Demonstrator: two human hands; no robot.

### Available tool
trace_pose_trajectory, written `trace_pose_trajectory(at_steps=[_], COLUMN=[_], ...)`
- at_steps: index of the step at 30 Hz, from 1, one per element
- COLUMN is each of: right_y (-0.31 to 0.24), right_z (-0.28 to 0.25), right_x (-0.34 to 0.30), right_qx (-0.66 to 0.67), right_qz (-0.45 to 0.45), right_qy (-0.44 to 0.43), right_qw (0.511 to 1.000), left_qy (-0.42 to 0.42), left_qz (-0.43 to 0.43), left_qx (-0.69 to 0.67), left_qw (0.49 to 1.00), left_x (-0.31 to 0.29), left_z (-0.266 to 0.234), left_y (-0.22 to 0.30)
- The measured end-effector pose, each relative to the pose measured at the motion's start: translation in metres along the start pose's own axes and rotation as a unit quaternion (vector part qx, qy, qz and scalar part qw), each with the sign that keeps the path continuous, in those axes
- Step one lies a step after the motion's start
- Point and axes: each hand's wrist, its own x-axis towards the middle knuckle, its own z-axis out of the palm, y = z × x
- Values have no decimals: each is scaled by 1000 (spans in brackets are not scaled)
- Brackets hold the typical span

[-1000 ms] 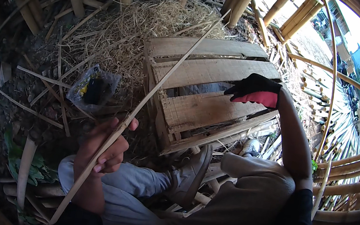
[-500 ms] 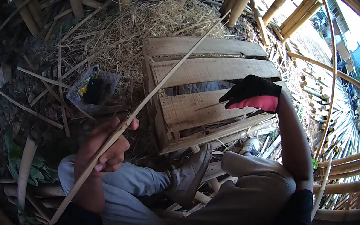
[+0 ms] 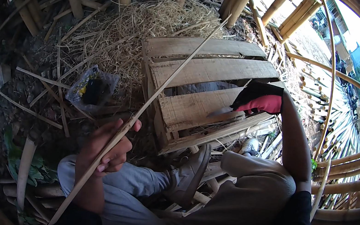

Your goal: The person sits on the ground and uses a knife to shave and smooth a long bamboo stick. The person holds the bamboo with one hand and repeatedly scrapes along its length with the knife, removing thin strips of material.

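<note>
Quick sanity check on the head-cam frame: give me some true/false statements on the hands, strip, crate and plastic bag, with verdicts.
1. The left hand is bare and holds a long thin strip. True.
2. The right hand is empty. False: it holds a bladed tool, its handle hidden by the fingers.
3. The right hand wears a black and red glove. True.
4. The wooden crate has a solid, gapless top. False: its top is separate slats with gaps between them.
5. The clear plastic bag lies on the ground, left of the crate. True.

Black-and-red glove (image 3: 263, 100), black sleeves (image 3: 293, 218), grey trousers (image 3: 242, 191), pale shoes (image 3: 189, 172)
</note>
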Motion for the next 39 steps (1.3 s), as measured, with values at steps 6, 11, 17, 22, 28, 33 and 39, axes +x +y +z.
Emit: trace_pose_trajectory(at_steps=[6, 11, 17, 22, 28, 33, 39], right_y=[4, 4, -8, -6, -8, -6, -9], right_z=[2, 1, 10, 7, 14, 14, 10], right_x=[2, -1, 6, 0, 2, 9, -1], right_qx=[18, 23, -6, -74, -95, -161, -49], right_qz=[58, -6, -43, -170, -51, -37, -104], right_qy=[159, 51, 208, 53, 47, 136, 183], right_qw=[985, 998, 977, 981, 993, 977, 976], left_qy=[-13, 1, 29, 35, 15, 44, 57], left_qz=[-9, -9, -30, -49, -61, -48, -49], left_qx=[-78, -76, 11, 5, -108, 30, 27], left_qw=[997, 997, 999, 998, 992, 997, 997], left_x=[6, 3, 10, 14, 15, 16, 13], left_z=[-1, -1, 1, 0, -4, 5, 5], left_y=[-2, -4, -10, -15, -15, -15, -15])
